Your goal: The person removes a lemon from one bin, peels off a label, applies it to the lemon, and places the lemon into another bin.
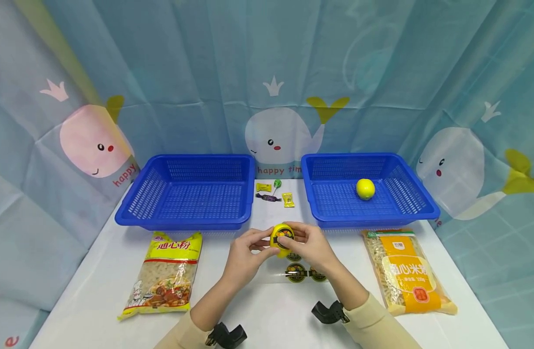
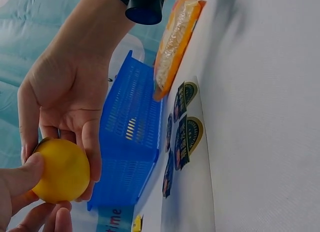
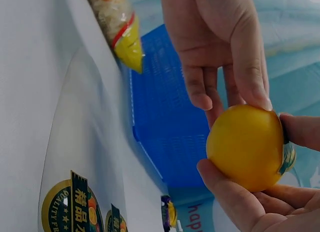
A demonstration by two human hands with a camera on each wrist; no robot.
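Note:
A yellow lemon is held between both hands above the middle of the table, with a dark round label on its upper side. My left hand grips the lemon from the left, thumb against its skin. From the right, my right hand holds the fruit between thumb and fingers, the thumb pressing on the label. Beneath the hands lies a clear sheet carrying several more black and gold labels. The right wrist view shows the lemon's plain side.
Two blue baskets stand at the back; the right basket holds another lemon. Wrapped candies and a green lollipop lie between them. A yellow pasta bag is at left, an orange pasta bag at right.

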